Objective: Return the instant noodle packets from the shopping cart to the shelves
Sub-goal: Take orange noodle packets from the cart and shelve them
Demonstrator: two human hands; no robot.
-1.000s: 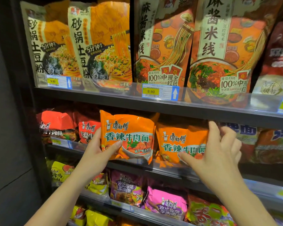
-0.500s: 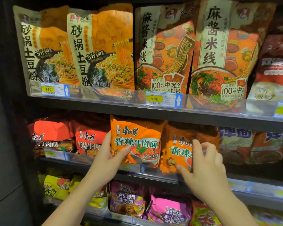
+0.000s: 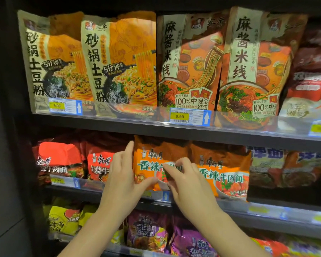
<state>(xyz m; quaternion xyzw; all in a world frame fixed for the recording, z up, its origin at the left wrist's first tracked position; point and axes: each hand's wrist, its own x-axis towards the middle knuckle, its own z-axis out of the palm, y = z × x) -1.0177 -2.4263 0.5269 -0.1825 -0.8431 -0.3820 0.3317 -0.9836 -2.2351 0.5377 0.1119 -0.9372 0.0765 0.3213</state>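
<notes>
An orange instant noodle packet (image 3: pixel 150 158) stands upright on the middle shelf (image 3: pixel 235 205), between red packets and a matching orange packet (image 3: pixel 225 176). My left hand (image 3: pixel 121 184) holds its lower left edge, with the thumb across the front and the index finger straight up along its side. Coming from the right, my right hand (image 3: pixel 188 184) has its curled fingers pinching the middle of the packet's front. The shopping cart is out of view.
Red noodle packets (image 3: pixel 60 160) fill the left of this shelf, blue and brown ones (image 3: pixel 267 164) the right. Tall noodle bags (image 3: pixel 117 64) stand on the upper shelf (image 3: pixel 119 124), close above. Purple (image 3: pixel 148 232) and yellow (image 3: pixel 63 219) packets sit below. A dark side panel bounds the left.
The orange packet has gone back onto the middle shelf and stands upright. My right hand has moved left from the neighbouring orange packet onto this one. The view has come closer.
</notes>
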